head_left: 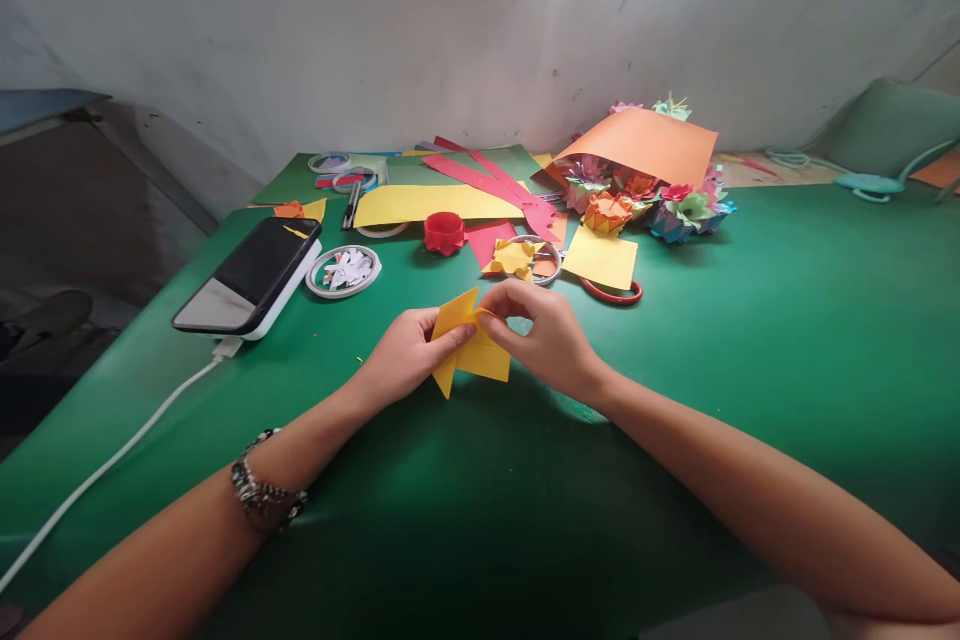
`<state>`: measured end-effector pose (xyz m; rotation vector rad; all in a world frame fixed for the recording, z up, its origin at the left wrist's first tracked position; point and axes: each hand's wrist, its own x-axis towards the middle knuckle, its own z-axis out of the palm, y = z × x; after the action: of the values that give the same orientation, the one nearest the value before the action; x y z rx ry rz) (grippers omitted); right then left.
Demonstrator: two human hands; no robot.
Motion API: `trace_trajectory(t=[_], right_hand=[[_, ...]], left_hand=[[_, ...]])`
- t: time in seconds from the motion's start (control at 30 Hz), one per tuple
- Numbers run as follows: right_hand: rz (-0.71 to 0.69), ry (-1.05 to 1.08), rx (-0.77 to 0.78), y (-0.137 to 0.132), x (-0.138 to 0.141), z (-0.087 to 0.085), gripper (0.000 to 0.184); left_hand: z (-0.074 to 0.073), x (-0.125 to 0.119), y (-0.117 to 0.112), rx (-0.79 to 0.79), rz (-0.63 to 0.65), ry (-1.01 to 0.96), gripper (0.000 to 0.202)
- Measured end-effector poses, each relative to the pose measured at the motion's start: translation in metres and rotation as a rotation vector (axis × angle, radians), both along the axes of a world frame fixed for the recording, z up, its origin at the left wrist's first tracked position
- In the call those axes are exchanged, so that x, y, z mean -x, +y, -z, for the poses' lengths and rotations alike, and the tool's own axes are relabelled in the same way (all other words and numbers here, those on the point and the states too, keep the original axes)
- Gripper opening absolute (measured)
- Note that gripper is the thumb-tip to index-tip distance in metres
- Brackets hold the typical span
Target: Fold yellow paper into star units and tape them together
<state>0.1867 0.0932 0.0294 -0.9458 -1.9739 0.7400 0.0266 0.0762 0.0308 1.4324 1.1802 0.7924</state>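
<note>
A folded piece of yellow paper point(484, 360) is held between my two hands above the green table. My left hand point(405, 350) grips its left side, thumb on the front and fingers behind. The thumb and forefinger of my right hand point(544, 330) pinch its upper edge near the fold. Just beyond my hands lie a yellow star-shaped paper cutout point(516, 258) on a tape roll, and a square of pale yellow paper point(602, 258) over red-handled scissors point(616, 296). A red paper ring point(444, 233) stands behind them.
On the left a phone point(251, 275) rests on a white block with a white cable point(112, 455). A tape roll point(311, 272) holds white scraps. Paper strips point(480, 182), a utility knife point(351, 206) and paper flowers point(686, 215) under an orange sheet point(645, 145) lie towards the wall.
</note>
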Motion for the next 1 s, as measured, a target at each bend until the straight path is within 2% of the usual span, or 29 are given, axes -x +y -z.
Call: trace_trajectory(t=[0.1, 0.23, 0.4, 0.47, 0.53, 0.6, 0.67, 0.73, 0.77, 0.87, 1.0], right_hand=[[0.007, 0.005, -0.022, -0.001, 0.000, -0.002, 0.006], [-0.053, 0.028, -0.018, 0.001, -0.002, -0.003, 0.005], [-0.185, -0.065, -0.098, 0.004, -0.009, -0.004, 0.017], [-0.230, -0.089, -0.131, 0.008, -0.014, -0.004, 0.015], [-0.293, -0.115, -0.131, 0.012, -0.020, -0.003, 0.014], [-0.394, -0.174, -0.090, 0.016, -0.028, -0.001, 0.017], [-0.481, -0.262, -0.030, 0.018, -0.034, 0.002, 0.021], [-0.535, -0.344, 0.004, 0.019, -0.039, 0.005, 0.021], [-0.553, -0.374, 0.009, 0.019, -0.041, 0.006, 0.021], [-0.571, -0.414, -0.007, 0.017, -0.043, 0.007, 0.014], [-0.583, -0.399, 0.010, 0.016, -0.044, 0.006, 0.013]], left_hand=[[-0.001, -0.001, 0.000, 0.040, -0.007, -0.066, 0.034], [-0.002, -0.002, -0.001, 0.080, -0.008, -0.118, 0.039], [-0.001, 0.001, -0.001, -0.014, -0.035, -0.029, 0.036], [0.000, 0.004, -0.001, -0.069, -0.019, 0.061, 0.032], [0.003, 0.006, -0.002, -0.172, -0.001, 0.217, 0.036], [0.007, 0.008, -0.003, -0.359, 0.012, 0.416, 0.040], [0.011, 0.009, -0.004, -0.591, 0.073, 0.589, 0.033], [0.015, 0.010, -0.005, -0.793, 0.201, 0.703, 0.018], [0.017, 0.010, -0.005, -0.876, 0.273, 0.738, 0.014], [0.018, 0.011, -0.008, -1.060, 0.437, 0.776, 0.017], [0.016, 0.015, -0.011, -1.142, 0.528, 0.781, 0.022]])
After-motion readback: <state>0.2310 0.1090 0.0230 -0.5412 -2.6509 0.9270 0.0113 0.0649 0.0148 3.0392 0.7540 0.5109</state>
